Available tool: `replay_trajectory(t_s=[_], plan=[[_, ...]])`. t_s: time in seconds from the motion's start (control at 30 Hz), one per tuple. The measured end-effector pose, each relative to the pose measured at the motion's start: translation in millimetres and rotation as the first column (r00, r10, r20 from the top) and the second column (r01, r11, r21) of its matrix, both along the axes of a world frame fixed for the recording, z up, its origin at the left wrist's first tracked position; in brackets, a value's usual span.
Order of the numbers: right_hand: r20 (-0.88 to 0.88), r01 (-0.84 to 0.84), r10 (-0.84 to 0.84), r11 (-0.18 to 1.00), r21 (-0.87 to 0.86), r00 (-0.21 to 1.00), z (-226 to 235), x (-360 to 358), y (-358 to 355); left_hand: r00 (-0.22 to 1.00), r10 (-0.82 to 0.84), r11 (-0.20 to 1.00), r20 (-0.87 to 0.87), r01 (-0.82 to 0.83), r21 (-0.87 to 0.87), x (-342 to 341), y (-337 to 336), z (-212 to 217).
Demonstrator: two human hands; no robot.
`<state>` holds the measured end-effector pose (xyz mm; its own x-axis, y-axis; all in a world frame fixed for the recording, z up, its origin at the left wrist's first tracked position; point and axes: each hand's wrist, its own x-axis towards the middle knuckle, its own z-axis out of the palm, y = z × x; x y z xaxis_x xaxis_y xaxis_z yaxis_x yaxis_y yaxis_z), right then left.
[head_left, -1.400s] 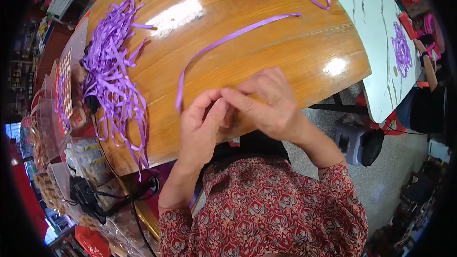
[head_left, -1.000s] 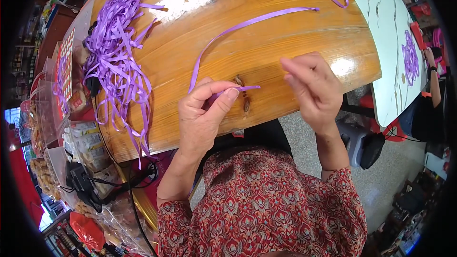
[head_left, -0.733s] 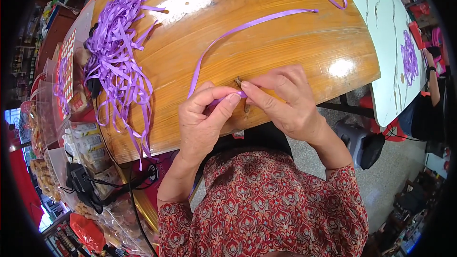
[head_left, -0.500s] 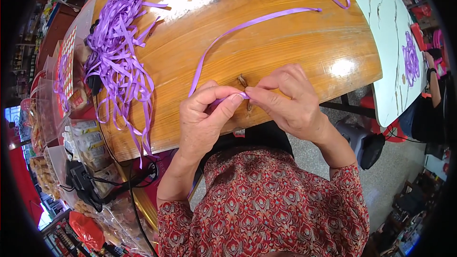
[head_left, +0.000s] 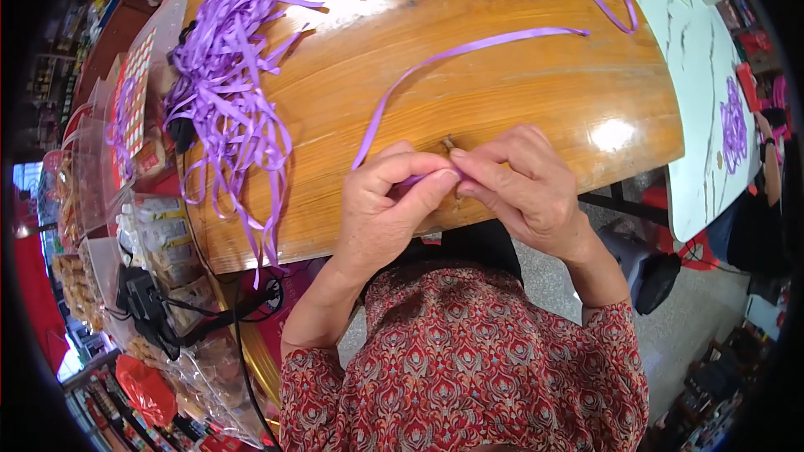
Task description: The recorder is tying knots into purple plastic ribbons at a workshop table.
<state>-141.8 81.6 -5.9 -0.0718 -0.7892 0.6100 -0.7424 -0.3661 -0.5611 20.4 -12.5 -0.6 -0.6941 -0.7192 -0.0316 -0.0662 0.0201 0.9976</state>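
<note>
A narrow purple ribbon runs across the wooden table in a long curve, from its far end down to my hands. My left hand pinches it between thumb and index finger. Close against those fingertips, my right hand also grips it, thumb and index finger pressed together. The short piece of ribbon between the hands is mostly hidden by the fingers, so I cannot tell whether it is folded or knotted. Both hands are held just above the table's near edge.
A tangled heap of purple ribbon covers the left of the wooden table. Another ribbon loop lies at the far right. More ribbon rests on the white table, near another person's hand. Packaged goods and black cables crowd the left.
The whole view has shifted, so the table and ribbons appear a little further right and lower. My right fingers have changed their pinch at the ribbon, and less of it shows between my hands.
</note>
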Motion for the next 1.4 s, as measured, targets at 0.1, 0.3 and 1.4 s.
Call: replay_trajectory(t_s=[0.1, 0.3, 1.4], plan=[[-0.062, 0.011, -0.011, 1.000, -0.007, 0.998, -0.9, -0.7, 2.0, 0.999, -0.040, 0.998, -0.032, 0.038, -0.046, -2.0, -0.7, -1.2], [-0.090, 0.014, -0.016, 1.000, -0.017, 0.996, 3.6, 0.9, 2.9, 0.999, -0.051, 0.974, 0.013, 0.052, -0.221, 0.5, -2.1, -1.6], [-0.059, 0.044, -0.050, 0.994, -0.100, 0.997, -9.6, 13.4, -5.2, 0.920, 0.172, 0.985, -0.353, -0.153, 0.081, -8.3, 15.2, -33.0]])
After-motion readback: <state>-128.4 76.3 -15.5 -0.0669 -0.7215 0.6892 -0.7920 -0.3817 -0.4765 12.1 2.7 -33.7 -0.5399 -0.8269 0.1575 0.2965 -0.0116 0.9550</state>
